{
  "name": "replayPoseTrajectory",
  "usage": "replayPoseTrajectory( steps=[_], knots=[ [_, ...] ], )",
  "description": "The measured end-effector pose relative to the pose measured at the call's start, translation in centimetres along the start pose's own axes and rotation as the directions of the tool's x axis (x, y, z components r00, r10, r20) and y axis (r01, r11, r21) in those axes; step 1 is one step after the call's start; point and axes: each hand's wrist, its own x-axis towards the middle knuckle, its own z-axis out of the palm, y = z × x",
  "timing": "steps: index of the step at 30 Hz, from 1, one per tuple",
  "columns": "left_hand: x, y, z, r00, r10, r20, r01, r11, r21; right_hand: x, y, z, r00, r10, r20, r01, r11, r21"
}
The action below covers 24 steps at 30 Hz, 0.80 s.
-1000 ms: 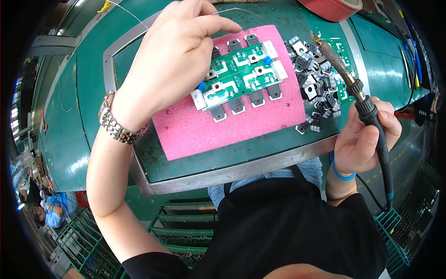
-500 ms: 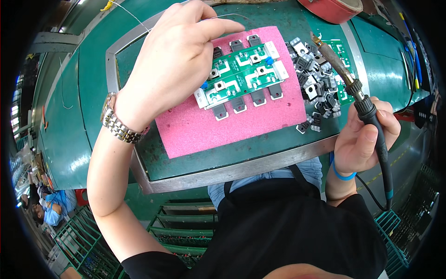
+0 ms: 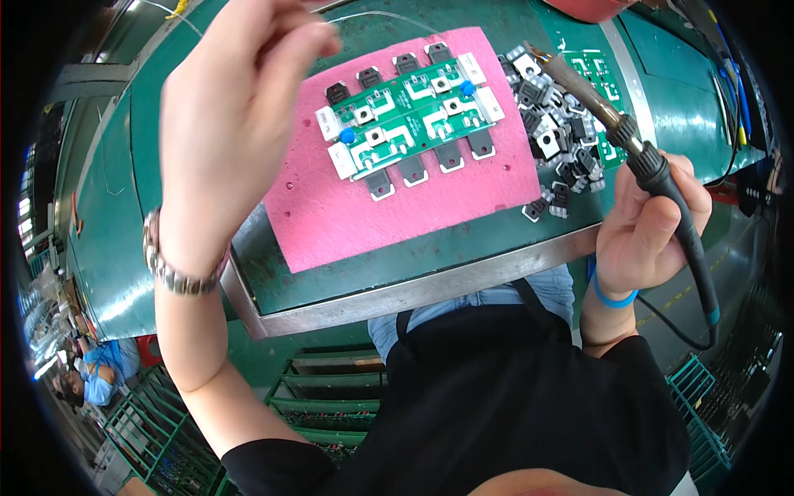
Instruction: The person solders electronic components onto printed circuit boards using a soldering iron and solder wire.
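Observation:
My right hand (image 3: 653, 223) is wrapped round the dark handle of a soldering iron (image 3: 633, 145). Its tip points up and to the far left, over a heap of loose black transistors (image 3: 554, 132). A green circuit board (image 3: 413, 116) with two blue round parts and several black transistors along its long edges lies on a pink foam pad (image 3: 488, 198). Left of the board, partly over the pad, is my left hand (image 3: 231, 116), its fingers curled and smeared by motion. A thin solder wire (image 3: 389, 14) runs out from its fingers to the right; the fingertips' grip is partly hidden.
The green workbench (image 3: 372, 277) has a raised metal edge (image 3: 438, 293) close to my body. Another green board (image 3: 595, 70) lies beyond the heap. A red round container (image 3: 587, 7) stands at the far edge. Far left, a person in blue (image 3: 107, 372) is visible.
My left hand has moved left, off the board, uncovering its left end. The iron has shifted slightly in view with my right hand still round it.

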Motion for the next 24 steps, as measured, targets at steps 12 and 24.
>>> replayPoseTrajectory(
  steps=[12, 24],
  knots=[
    [-4.0, 0.5, 1.6, 0.993, 0.042, -0.113, -0.052, 0.995, -0.087, -0.7, -3.2, -0.4, 0.979, 0.198, 0.039, -0.195, 0.978, -0.071],
    [-4.8, 0.2, 4.3, 0.986, -0.020, -0.168, -0.015, 0.979, -0.205, 0.2, -3.9, -0.5, 0.924, -0.039, 0.380, 0.104, 0.983, -0.152]
  ],
)
